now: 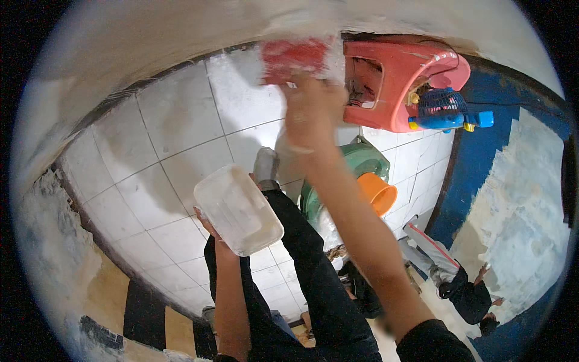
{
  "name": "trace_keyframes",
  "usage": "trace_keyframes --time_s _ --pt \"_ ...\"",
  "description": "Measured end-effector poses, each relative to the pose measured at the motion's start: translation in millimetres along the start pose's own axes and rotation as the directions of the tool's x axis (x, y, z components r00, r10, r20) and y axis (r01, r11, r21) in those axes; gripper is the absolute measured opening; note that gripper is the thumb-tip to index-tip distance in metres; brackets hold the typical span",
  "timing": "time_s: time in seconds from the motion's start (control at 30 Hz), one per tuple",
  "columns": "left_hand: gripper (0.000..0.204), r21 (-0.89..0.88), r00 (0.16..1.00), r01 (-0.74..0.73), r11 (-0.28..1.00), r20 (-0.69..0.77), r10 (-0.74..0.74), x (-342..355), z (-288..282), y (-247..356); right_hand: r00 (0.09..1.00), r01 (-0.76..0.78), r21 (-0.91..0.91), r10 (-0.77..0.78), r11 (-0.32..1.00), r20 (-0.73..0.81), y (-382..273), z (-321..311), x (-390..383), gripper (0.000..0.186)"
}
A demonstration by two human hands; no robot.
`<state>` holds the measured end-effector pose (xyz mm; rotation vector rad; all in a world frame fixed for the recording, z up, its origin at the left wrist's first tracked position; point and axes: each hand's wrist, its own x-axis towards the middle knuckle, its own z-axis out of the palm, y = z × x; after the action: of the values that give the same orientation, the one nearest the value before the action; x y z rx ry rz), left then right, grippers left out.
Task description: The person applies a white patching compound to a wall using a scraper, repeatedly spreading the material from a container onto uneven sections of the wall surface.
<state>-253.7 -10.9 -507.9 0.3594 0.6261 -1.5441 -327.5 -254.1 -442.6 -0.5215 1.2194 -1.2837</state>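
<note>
My left hand [207, 223] holds a white rectangular plastic tub [232, 202] from below and the side, its fingers mostly hidden behind it. Whitish paste is smeared inside the tub. My right arm stretches forward to the wall [199, 36], and my right hand [313, 111], blurred by motion, is closed on a flat red putty spreader [295, 57]. The spreader's blade is at the low part of the wall, just above the tiled floor. Blur hides whether its whole edge touches.
A pink plastic chair [392, 114] stands at the wall on the right, with a dark blue basket [443, 102] by it. Closer are a green basin [374, 158] and an orange bucket [379, 193]. Another person [467, 292] is at the patched blue wall [512, 199].
</note>
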Motion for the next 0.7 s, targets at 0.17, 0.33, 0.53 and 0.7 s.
trace_keyframes --time_s 0.17,0.33,0.53,0.7 --pt "0.104 0.102 0.999 0.011 0.995 0.05 -0.017 6.8 -9.6 -1.1 0.989 0.149 -0.236 -0.143 0.96 0.042 -2.0 -97.2 115.0 0.022" --pt "0.104 0.105 0.999 -0.023 0.994 0.042 0.019 -0.8 -16.6 -0.9 0.936 0.221 -0.374 -0.304 0.901 -0.178 -6.0 34.2 108.2 0.016" --pt "0.107 -0.089 0.999 -0.005 0.996 -0.046 0.001 10.7 -7.0 -10.2 0.95 0.252 -0.223 -0.284 0.942 -0.126 24.3 62.3 13.1 0.016" --pt "0.105 0.004 0.999 -0.004 1.0 -0.037 0.005 1.5 -12.4 -5.2 0.95 0.139 0.026 -0.126 0.99 -0.286 21.3 -4.9 22.6 0.011"
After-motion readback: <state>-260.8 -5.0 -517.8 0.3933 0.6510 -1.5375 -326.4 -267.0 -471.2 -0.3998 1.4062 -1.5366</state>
